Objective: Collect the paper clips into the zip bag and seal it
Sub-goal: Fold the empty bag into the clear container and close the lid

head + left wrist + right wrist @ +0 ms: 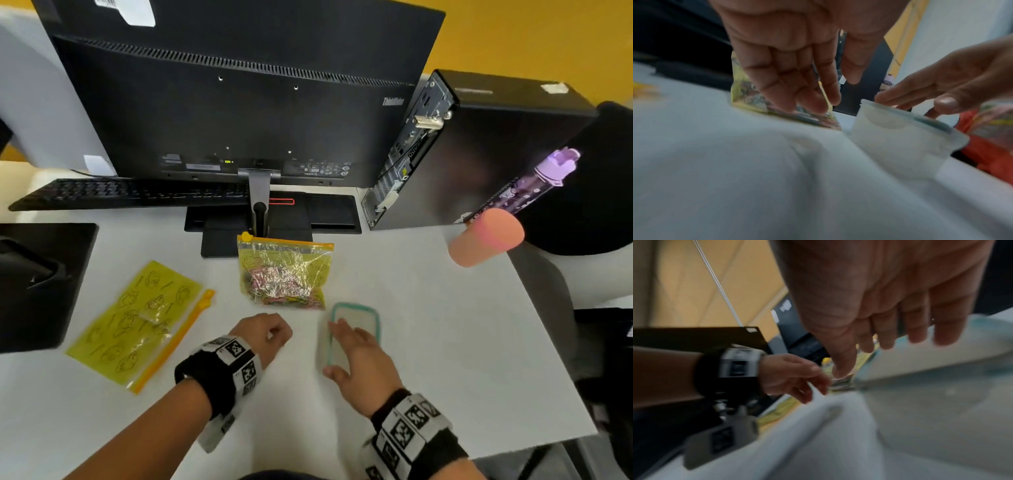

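A yellow zip bag (284,274) packed with coloured paper clips leans against the monitor stand, its yellow slider (246,236) at the top left corner. In the left wrist view the zip bag (748,95) shows behind my fingers. My left hand (270,334) hovers just in front of the bag with loosely curled fingers and holds nothing. My right hand (352,346) reaches with straight fingers over a translucent, teal-rimmed container (368,318), which looks empty. Blur hides whether the fingers touch the container (920,363).
A second, flat yellow zip bag (133,325) lies at the left. Behind stand the monitor (239,102), keyboard (120,193) and PC tower (479,154). A peach cup (486,236) and purple bottle (534,185) are at the right, near the table's edge.
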Demonstrator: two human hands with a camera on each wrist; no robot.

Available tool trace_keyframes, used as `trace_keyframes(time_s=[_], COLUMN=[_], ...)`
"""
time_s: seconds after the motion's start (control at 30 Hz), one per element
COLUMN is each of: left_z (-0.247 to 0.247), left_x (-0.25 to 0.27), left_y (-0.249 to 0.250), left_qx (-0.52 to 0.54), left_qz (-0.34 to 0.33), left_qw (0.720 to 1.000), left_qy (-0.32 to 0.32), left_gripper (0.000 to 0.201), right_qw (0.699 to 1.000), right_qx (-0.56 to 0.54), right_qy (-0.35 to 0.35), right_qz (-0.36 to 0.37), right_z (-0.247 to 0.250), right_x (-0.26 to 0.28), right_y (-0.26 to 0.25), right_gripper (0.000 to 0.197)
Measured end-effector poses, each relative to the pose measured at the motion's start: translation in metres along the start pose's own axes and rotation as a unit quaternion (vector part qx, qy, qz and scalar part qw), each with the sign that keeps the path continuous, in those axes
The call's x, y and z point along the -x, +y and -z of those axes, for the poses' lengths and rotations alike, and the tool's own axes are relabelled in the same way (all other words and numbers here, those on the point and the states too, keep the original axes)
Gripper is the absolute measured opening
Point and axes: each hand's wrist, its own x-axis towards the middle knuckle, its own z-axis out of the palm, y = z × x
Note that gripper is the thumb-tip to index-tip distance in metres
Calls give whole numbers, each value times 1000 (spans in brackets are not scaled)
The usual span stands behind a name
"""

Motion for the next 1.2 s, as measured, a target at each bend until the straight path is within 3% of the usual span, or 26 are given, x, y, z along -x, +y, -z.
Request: trace_keyframes(time_s=[0.07, 0.13, 0.2, 0.23, 0.3, 0.37, 0.4, 0.53, 0.7, 0.73, 0.83, 0.9, 1.0, 1.07, 1.1, 1.13, 1.2], left_z=[-11, -18, -21, -23, -26, -30, -32, -37, -42, -42, -38, -32, -21, -15, -12, -7, 5], left_x=[8, 15, 21, 24, 27, 27, 28, 28, 31, 32, 31, 28, 27, 30, 33, 37, 49], left_y=[-1, -5, -9, -12, -14, -13, -11, -12, -19, -20, -21, -22, -19, -20, -23, -27, -38], left_qx=[33, 42, 44, 43, 51, 68, 76, 110, 138, 142, 142, 134, 95, 90, 104, 121, 127], left_qz=[33, 59, 75, 82, 96, 119, 133, 178, 225, 226, 218, 191, 155, 138, 132, 133, 167], left_qw=[999, 997, 996, 996, 994, 989, 986, 968, 957, 957, 959, 963, 975, 978, 975, 968, 958], left_qy=[7, 19, 19, 19, 30, 55, 70, 135, 119, 116, 111, 135, 126, 129, 148, 174, 194], left_gripper=[17, 18, 18, 19, 18, 17, 19, 36, 50, 50, 51, 51, 47, 46, 47, 50, 54], right_qw=[994, 978, 960, 955, 948, 920, 904, 850, 840, 841, 883, 897, 921, 948, 961, 973, 986], right_qx=[-95, -176, -214, -224, -258, -336, -373, -486, -498, -495, -424, -397, -328, -197, -135, -94, -93], right_qy=[5, 83, 180, 191, 142, 86, 64, -4, -54, -42, 34, 38, -67, -159, -166, -136, -11], right_qz=[62, 78, 22, -26, -121, -181, -199, -206, -210, -214, -198, -189, -200, -192, -177, -162, -136], right_z=[-12, -22, -28, -30, -33, -36, -37, -37, -44, -45, -50, -51, -42, -32, -26, -22, -16], right_x=[8, 8, 6, 4, 1, -3, -5, -7, -6, -6, -7, -5, 4, 11, 13, 13, 6], right_y=[-7, -5, 2, 4, 2, -4, -7, -10, -11, -13, -21, -27, -25, -21, -20, -18, -15], right_gripper=[66, 61, 55, 52, 38, 16, 15, 18, 20, 23, 33, 31, 33, 46, 53, 57, 51])
